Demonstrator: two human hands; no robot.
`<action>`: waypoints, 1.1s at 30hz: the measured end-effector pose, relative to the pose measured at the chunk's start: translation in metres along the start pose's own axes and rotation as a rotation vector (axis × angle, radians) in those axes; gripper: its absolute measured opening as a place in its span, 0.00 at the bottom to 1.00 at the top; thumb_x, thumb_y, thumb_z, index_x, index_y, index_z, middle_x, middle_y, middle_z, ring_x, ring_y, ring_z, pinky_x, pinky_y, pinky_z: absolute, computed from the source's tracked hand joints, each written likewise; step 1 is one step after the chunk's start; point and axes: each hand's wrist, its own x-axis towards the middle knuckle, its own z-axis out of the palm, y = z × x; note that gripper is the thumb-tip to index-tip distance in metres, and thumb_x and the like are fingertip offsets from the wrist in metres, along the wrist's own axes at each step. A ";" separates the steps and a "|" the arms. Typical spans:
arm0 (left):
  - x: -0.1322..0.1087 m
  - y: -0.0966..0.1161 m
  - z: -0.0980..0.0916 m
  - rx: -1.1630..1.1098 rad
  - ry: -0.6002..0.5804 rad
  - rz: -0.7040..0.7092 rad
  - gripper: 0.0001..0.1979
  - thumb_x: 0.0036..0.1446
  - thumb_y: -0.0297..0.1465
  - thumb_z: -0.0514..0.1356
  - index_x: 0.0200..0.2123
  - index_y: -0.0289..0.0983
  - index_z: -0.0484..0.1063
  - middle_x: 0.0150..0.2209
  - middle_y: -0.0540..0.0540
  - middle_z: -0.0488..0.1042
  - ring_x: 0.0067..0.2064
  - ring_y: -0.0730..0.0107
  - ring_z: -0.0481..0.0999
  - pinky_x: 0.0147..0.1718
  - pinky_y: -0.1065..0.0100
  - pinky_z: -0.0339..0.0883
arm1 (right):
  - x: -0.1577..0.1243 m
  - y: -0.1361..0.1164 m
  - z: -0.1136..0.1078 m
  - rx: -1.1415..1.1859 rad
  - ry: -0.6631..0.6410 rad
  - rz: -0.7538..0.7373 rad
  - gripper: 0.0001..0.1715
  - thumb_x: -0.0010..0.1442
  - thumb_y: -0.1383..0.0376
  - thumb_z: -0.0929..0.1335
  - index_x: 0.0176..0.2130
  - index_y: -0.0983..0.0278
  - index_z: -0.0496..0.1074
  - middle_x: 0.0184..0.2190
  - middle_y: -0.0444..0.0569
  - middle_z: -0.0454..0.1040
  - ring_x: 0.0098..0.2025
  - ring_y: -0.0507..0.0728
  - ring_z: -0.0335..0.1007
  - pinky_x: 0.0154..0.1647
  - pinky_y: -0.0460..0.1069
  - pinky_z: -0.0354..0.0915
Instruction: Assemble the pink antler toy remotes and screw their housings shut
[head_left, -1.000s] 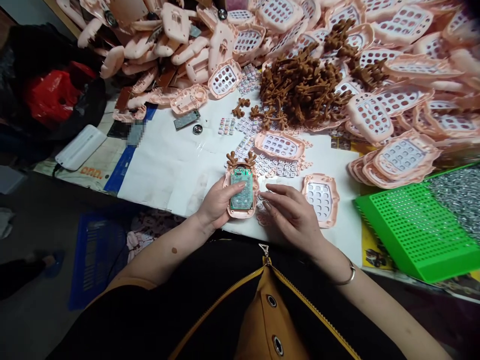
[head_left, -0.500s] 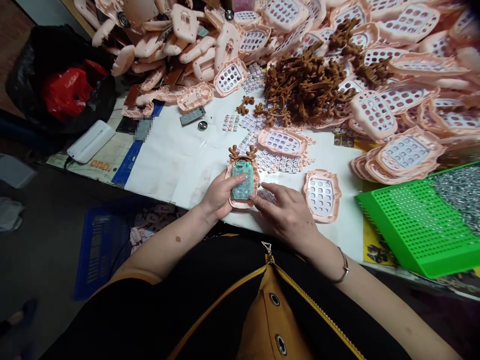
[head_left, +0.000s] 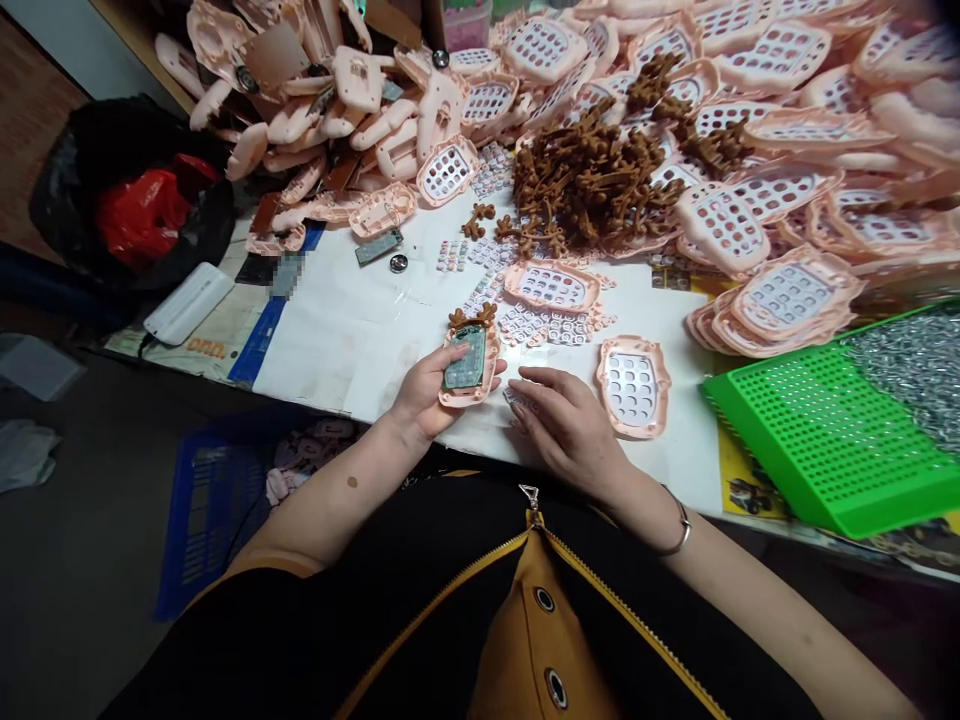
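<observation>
My left hand (head_left: 431, 390) is closed around a pink toy phone shell (head_left: 475, 396), its thumb lying on the green circuit board (head_left: 466, 362) inside. Brown antlers (head_left: 472, 314) stick out from the far end of that shell. To the right, my right hand (head_left: 570, 420) hovers low over the white table, fingers apart and slightly curled, touching no part of the shell. A small patterned sheet lies partly hidden under its fingertips. Just beyond this hand lies another pink shell (head_left: 634, 388) with a white panel of round holes.
Brown antler pieces (head_left: 592, 180) form a heap at the back, with pink shells piled around. Keypad sheets (head_left: 547, 325) lie under a pink shell (head_left: 555, 286). A green basket (head_left: 832, 440) of screws stands right; a blue crate (head_left: 202, 510) sits below the left edge.
My right hand has come away from the shell, leaving it in my left hand alone. The shell has tilted and moved slightly left. The whole view has shifted a little.
</observation>
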 end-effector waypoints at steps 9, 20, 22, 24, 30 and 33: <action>-0.008 0.006 -0.012 0.083 -0.213 0.027 0.25 0.58 0.29 0.53 0.59 0.36 0.66 0.52 0.39 0.77 0.33 0.67 0.81 0.27 0.71 0.72 | 0.003 -0.012 -0.002 0.070 0.108 -0.088 0.17 0.62 0.73 0.66 0.51 0.61 0.70 0.43 0.57 0.76 0.43 0.59 0.74 0.42 0.56 0.73; -0.014 0.001 -0.024 0.174 -0.394 0.087 0.25 0.48 0.35 0.58 0.51 0.39 0.73 0.41 0.41 0.81 0.22 0.67 0.77 0.14 0.75 0.61 | 0.000 -0.019 -0.007 0.078 0.182 -0.215 0.17 0.60 0.75 0.67 0.49 0.64 0.71 0.38 0.56 0.78 0.37 0.58 0.75 0.36 0.53 0.72; -0.015 0.000 -0.022 0.200 -0.392 0.108 0.24 0.47 0.36 0.59 0.49 0.38 0.73 0.45 0.40 0.80 0.22 0.66 0.77 0.13 0.74 0.61 | -0.002 -0.018 -0.008 0.082 0.180 -0.223 0.17 0.60 0.75 0.66 0.49 0.64 0.71 0.38 0.56 0.78 0.36 0.58 0.75 0.35 0.54 0.72; -0.018 -0.001 -0.015 0.233 -0.381 0.121 0.23 0.45 0.36 0.61 0.46 0.37 0.73 0.45 0.39 0.79 0.22 0.65 0.77 0.14 0.73 0.62 | -0.005 -0.018 -0.008 0.131 0.175 -0.190 0.18 0.61 0.74 0.66 0.50 0.62 0.71 0.38 0.54 0.78 0.36 0.57 0.75 0.36 0.53 0.72; -0.022 -0.011 0.012 0.288 -0.250 0.331 0.26 0.42 0.31 0.69 0.47 0.39 0.67 0.44 0.45 0.77 0.37 0.62 0.80 0.36 0.63 0.75 | -0.013 -0.016 0.005 0.776 0.006 0.403 0.27 0.62 0.57 0.69 0.57 0.61 0.64 0.43 0.52 0.76 0.41 0.56 0.76 0.41 0.53 0.73; -0.020 -0.018 0.019 0.299 -0.239 0.438 0.27 0.41 0.31 0.71 0.46 0.40 0.66 0.41 0.48 0.76 0.40 0.66 0.78 0.42 0.65 0.73 | -0.007 -0.019 0.010 0.966 -0.049 0.542 0.25 0.60 0.51 0.70 0.51 0.62 0.66 0.37 0.49 0.75 0.36 0.55 0.74 0.36 0.51 0.72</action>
